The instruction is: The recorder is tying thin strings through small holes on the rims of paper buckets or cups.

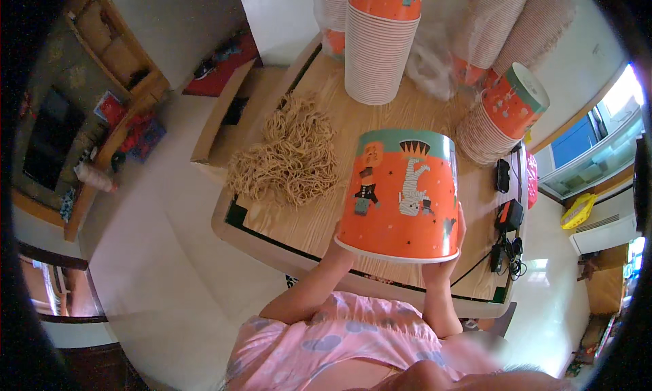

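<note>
Probably for balance, the left hand (343, 252) and right hand (461, 239) hold the orange bucket (397, 207) from both sides over the table (292, 233), fingers mostly hidden. Far stacked buckets (379, 61) nest, likely saving room.

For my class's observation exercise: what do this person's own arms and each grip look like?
The left grip and right grip are bare hands, partly hidden, with no glove showing. The left forearm and right forearm are bare, without watch, bracelet or cable in sight. The garment is pink with rounded grey-lilac spots and gathered fabric.
</note>
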The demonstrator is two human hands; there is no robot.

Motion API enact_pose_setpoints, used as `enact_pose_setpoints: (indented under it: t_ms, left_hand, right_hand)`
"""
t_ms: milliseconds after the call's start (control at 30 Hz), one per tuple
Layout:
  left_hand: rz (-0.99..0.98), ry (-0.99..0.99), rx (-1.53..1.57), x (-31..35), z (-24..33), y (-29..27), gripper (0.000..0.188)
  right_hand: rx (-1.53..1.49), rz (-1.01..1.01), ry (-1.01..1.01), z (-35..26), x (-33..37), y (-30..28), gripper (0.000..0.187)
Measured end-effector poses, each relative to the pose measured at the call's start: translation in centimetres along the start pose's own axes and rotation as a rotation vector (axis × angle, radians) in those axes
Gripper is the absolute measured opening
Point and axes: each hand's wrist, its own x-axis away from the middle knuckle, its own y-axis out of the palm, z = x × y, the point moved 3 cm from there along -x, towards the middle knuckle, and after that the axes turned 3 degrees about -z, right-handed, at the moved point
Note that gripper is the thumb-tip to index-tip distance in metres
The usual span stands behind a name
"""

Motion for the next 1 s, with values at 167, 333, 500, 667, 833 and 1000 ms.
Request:
enact_pose_setpoints:
  t_ms: [167,333,500,667,833,1000]
  left_hand:
    - [-0.062,-0.232,0.179,0.2,-0.3,0.2,0.031]
    - [-0.108,-0.235,-0.091,0.8,0.6,0.5,0.042]
    - [-0.107,0.253,-0.673,1.3,1.8,0.6,0.070]
    - [-0.099,0.042,-0.441,1.0,2.6,0.0,0.085]
    - [-0.140,0.189,-0.552,1.2,5.0,0.1,0.087]
    - [-0.172,0.368,-0.516,1.9,6.0,0.5,0.076]
  right_hand:
    - [0.050,0.038,-0.065,0.4,-0.5,-0.5,0.056]
    - [0.342,0.076,-0.139,-1.0,-1.5,-0.5,0.053]
    - [0.541,0.041,0.099,-0.9,-3.0,-3.1,0.038]
    - [0.659,0.013,0.075,-1.2,-3.4,-4.1,0.027]
    - [0.654,0.011,0.235,-1.9,-3.3,-3.7,0.026]
    - [0.611,0.073,0.065,-1.3,-3.1,-3.7,0.033]
